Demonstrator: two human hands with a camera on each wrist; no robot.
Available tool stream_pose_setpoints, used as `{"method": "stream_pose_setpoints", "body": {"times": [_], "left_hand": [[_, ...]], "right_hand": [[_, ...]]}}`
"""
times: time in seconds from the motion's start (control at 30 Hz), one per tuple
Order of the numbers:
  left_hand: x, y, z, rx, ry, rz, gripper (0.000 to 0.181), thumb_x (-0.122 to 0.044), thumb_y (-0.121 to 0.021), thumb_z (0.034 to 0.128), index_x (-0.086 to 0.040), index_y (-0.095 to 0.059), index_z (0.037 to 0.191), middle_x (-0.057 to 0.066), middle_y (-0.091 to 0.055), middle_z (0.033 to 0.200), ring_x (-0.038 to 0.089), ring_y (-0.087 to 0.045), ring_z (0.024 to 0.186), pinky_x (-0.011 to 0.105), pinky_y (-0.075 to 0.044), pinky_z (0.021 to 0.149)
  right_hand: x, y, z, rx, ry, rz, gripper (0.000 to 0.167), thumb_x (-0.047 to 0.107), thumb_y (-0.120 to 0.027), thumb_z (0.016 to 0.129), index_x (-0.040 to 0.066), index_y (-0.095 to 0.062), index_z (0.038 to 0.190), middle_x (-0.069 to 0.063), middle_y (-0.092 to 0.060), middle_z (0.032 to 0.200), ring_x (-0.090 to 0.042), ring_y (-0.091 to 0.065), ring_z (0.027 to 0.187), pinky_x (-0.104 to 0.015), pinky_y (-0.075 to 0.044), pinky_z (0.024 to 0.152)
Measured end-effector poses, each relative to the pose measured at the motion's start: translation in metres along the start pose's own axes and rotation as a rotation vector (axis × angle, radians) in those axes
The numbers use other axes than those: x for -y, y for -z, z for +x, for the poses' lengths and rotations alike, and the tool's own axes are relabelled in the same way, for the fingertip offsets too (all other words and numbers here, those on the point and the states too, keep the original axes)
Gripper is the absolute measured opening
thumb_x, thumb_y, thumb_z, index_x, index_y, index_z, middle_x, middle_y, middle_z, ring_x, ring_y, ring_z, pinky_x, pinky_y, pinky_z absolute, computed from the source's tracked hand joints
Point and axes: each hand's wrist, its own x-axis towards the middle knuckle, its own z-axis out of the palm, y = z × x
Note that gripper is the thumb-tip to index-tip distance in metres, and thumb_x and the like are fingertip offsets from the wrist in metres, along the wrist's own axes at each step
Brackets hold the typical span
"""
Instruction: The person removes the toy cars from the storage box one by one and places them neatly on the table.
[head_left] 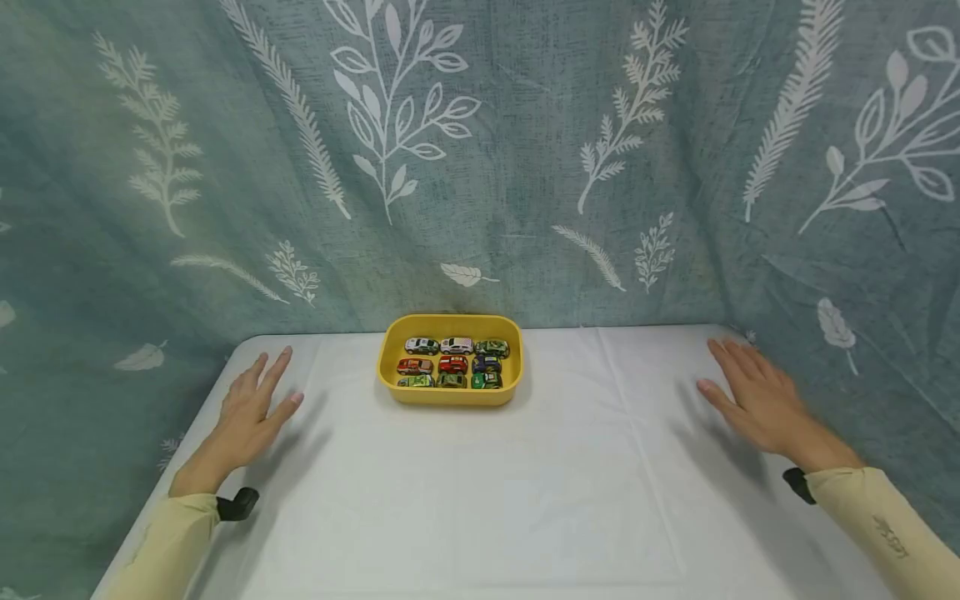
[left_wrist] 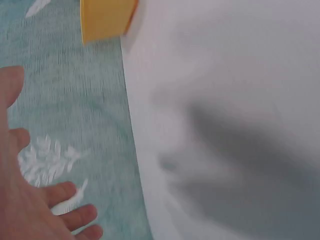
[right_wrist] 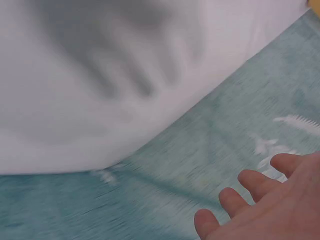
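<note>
A yellow tray (head_left: pixel 450 398) stands at the table's far edge in the head view, holding several small toy cars in rows. Among them are a red car (head_left: pixel 453 364), a blue car (head_left: pixel 487 364) and a white car (head_left: pixel 457 345). My left hand (head_left: pixel 251 417) hovers over the left side of the table, fingers spread and holding nothing. On the far right, my right hand (head_left: pixel 761 404) is also raised above the cloth, its fingers extended and nothing in them. Both hands are well apart from the tray. A corner of the tray (left_wrist: pixel 107 20) shows in the left wrist view.
A white cloth (head_left: pixel 480 500) covers the table, with shadows of both hands on it. Behind and beside the table hangs a blue-green curtain (head_left: pixel 510 167) with white leaf prints. Each wrist wears a black strap, such as the left strap (head_left: pixel 237 505).
</note>
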Motion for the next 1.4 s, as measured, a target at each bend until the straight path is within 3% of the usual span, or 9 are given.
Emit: {"method": "stream_pose_setpoints", "body": {"times": [0.13, 0.3, 0.5, 0.77, 0.97, 1.23, 1.4], "left_hand": [[-0.013, -0.019, 0.019, -0.021, 0.024, -0.1, 0.077, -0.044, -0.051, 0.1116, -0.023, -0.009, 0.173, 0.039, -0.034, 0.156, 0.058, -0.033, 0.141, 0.078, -0.03, 0.106], [-0.024, -0.055, 0.042, -0.071, 0.057, -0.232, 0.073, -0.042, -0.051, 0.112, -0.024, -0.013, 0.173, 0.027, -0.057, 0.134, 0.039, -0.053, 0.119, 0.059, -0.045, 0.099], [-0.036, -0.088, 0.054, -0.106, 0.09, -0.355, 0.066, -0.039, -0.048, 0.1136, -0.026, -0.02, 0.171, 0.016, -0.069, 0.105, 0.023, -0.059, 0.085, 0.038, -0.048, 0.082], [-0.046, -0.1, 0.059, -0.084, 0.125, -0.562, 0.059, -0.037, -0.048, 0.1141, -0.034, -0.027, 0.169, 0.018, -0.072, 0.098, 0.025, -0.059, 0.072, 0.03, -0.048, 0.071], [-0.047, -0.109, 0.055, -0.086, 0.169, -0.674, 0.054, -0.033, -0.045, 0.1147, -0.028, -0.035, 0.167, 0.023, -0.072, 0.094, 0.019, -0.053, 0.059, 0.03, -0.048, 0.06], [-0.057, -0.124, 0.059, -0.088, 0.168, -0.68, 0.052, -0.033, -0.047, 0.1144, -0.033, -0.037, 0.166, 0.025, -0.069, 0.094, 0.018, -0.051, 0.056, 0.028, -0.045, 0.058], [-0.063, -0.127, 0.063, -0.073, 0.183, -0.68, 0.053, -0.036, -0.048, 0.1137, -0.039, -0.036, 0.165, 0.019, -0.068, 0.094, 0.016, -0.051, 0.058, 0.029, -0.046, 0.062]], "right_hand": [[0.023, -0.001, 0.022, 0.008, 0.04, 0.047, 0.076, 0.046, -0.043, 0.114, 0.005, -0.014, 0.17, -0.033, -0.013, 0.172, -0.06, -0.013, 0.155, -0.085, -0.015, 0.109], [0.053, -0.003, 0.052, -0.004, 0.086, 0.108, 0.073, 0.045, -0.042, 0.114, 0.006, -0.017, 0.17, -0.033, -0.014, 0.172, -0.061, -0.013, 0.155, -0.086, -0.016, 0.108], [0.082, -0.009, 0.085, 0.001, 0.118, 0.178, 0.071, 0.048, -0.039, 0.114, 0.007, -0.021, 0.169, -0.03, -0.009, 0.174, -0.059, -0.008, 0.158, -0.086, -0.014, 0.11], [0.111, -0.012, 0.117, 0.018, 0.132, 0.26, 0.071, 0.051, -0.034, 0.114, 0.01, -0.02, 0.17, -0.027, -0.004, 0.176, -0.054, -0.001, 0.161, -0.083, -0.007, 0.116], [0.142, -0.023, 0.138, 0.048, 0.142, 0.367, 0.069, 0.051, -0.029, 0.115, 0.008, -0.025, 0.168, -0.025, -0.007, 0.176, -0.05, -0.001, 0.162, -0.075, -0.004, 0.123], [0.186, -0.038, 0.164, 0.042, 0.135, 0.512, 0.067, 0.054, -0.025, 0.115, 0.008, -0.046, 0.159, -0.02, -0.012, 0.177, -0.047, -0.005, 0.163, -0.072, -0.008, 0.125], [0.213, -0.044, 0.181, 0.085, 0.136, 0.525, 0.068, 0.059, -0.03, 0.113, 0.012, -0.054, 0.155, -0.017, -0.02, 0.176, -0.043, -0.01, 0.164, -0.069, -0.009, 0.127]]}}
